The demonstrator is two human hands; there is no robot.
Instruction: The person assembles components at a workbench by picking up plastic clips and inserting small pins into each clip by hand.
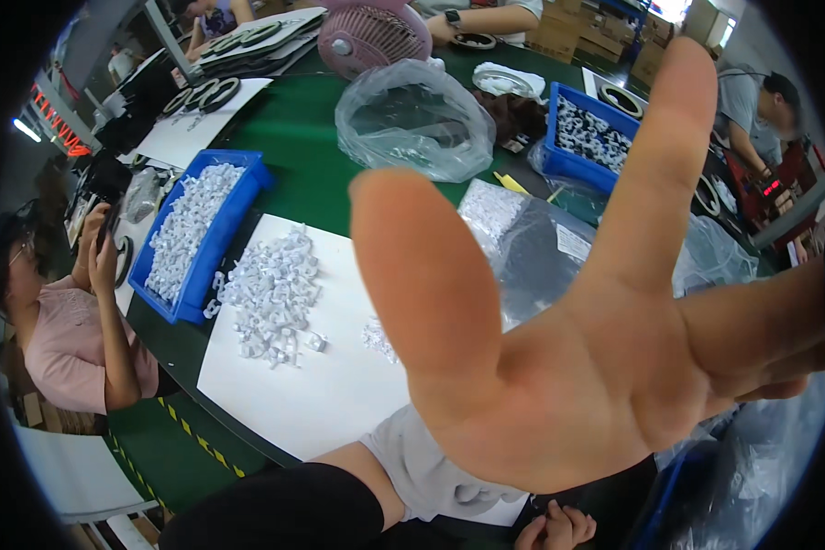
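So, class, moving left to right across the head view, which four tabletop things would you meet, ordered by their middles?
Rectangular blue bin with small white parts, loose heap of white pieces, crumpled clear plastic bag, second rectangular blue bin with small black-and-white parts.

Pink fan up at twelve o'clock! Blue bin, white parts at nine, and yellow-and-black striped tape at eight!

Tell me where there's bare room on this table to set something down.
Free patches: green tabletop between the left blue bin and the crumpled clear bag, and the white board below its loose white parts. The right side is crowded with plastic bags and a second blue bin; a raised hand hides some of it.
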